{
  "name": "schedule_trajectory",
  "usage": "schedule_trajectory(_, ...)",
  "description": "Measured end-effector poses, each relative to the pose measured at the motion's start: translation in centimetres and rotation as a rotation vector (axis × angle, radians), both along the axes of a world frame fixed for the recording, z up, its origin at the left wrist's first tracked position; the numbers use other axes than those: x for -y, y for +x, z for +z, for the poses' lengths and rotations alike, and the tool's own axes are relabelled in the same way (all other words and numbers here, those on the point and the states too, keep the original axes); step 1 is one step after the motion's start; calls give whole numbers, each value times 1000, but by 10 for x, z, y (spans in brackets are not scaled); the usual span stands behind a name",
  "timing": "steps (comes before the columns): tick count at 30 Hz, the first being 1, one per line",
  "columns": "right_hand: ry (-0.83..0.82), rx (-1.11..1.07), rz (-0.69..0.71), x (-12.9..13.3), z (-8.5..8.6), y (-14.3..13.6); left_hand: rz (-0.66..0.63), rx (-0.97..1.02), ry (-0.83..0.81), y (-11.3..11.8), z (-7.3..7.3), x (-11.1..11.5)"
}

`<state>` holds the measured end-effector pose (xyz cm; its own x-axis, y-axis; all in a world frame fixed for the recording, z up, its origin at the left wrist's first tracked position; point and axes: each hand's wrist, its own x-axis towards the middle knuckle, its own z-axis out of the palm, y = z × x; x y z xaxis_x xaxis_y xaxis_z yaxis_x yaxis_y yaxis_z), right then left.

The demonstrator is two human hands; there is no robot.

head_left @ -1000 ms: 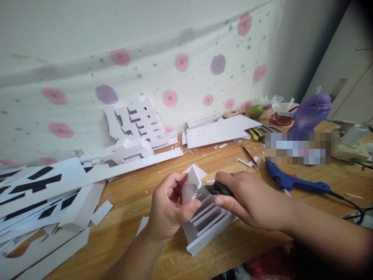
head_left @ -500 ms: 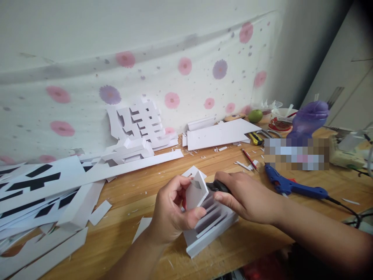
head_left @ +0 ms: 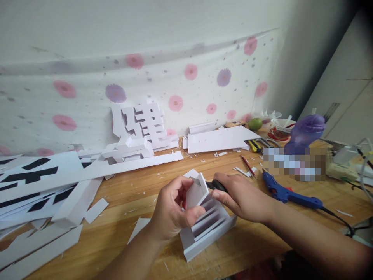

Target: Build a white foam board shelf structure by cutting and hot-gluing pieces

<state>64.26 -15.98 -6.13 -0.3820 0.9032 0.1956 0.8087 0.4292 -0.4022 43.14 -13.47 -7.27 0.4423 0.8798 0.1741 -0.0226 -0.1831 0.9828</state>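
My left hand (head_left: 171,206) is closed around a small white board piece (head_left: 196,193), pinching it between thumb and fingers. A bit of something red shows behind the fingers, too hidden to name. In my right hand (head_left: 243,196) is a black-handled tool (head_left: 217,185). Its front end meets the upper right edge of the board piece; its kind cannot be made out. Below both hands a white ribbed board structure (head_left: 208,237), with several parallel upright strips, lies on the wooden table.
A blue glue gun (head_left: 291,190) with a black cord lies right, near a red pencil (head_left: 248,166) and a yellow-and-black cutter (head_left: 255,146). White board letters (head_left: 140,120) lean on the wall. Cut sheets (head_left: 32,175) pile up left; a purple bottle (head_left: 305,132) stands at the back right.
The camera view has tilted slightly, so the background sits a little lower. Both hands keep their grip on the board piece and the tool, almost in place.
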Motion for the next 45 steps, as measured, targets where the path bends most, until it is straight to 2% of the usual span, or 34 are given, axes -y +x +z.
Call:
schedule_trajectory(4,-26,32,-22,-3,-2,1,-26,24,2,0,2,2)
schedule_trajectory(7,-95,77,-138,-18,-9,10,-42,-14,40,-3,2,1)
schedule_trajectory(9,-139,104,-237,-35,-16,20,60,-86,83,-6,1,-8)
schedule_trajectory(12,-222,165,-335,-57,-27,36,320,-261,132,-13,-5,-34)
schedule_trajectory(15,-286,243,-365,-64,-35,47,431,-648,207,-21,-14,-61)
schedule_trajectory(17,-295,284,-353,-61,-39,51,430,-866,250,-26,-20,-73)
schedule_trajectory(22,-258,355,-258,-63,-40,57,311,-1105,302,-32,-34,-86)
schedule_trajectory(27,-128,384,-272,-110,-39,55,324,-1272,323,-35,-37,-88)
schedule_trajectory(30,-114,418,-289,-140,-46,46,372,-1327,326,-37,-33,-89)
schedule_trajectory(33,-94,444,-322,-156,-57,35,415,-1357,321,-41,-31,-90)
schedule_trajectory(39,-39,456,-336,-174,-65,25,416,-1376,298,-50,-35,-95)
schedule_trajectory(45,-96,465,-316,-183,-63,23,381,-1369,274,-56,-40,-98)
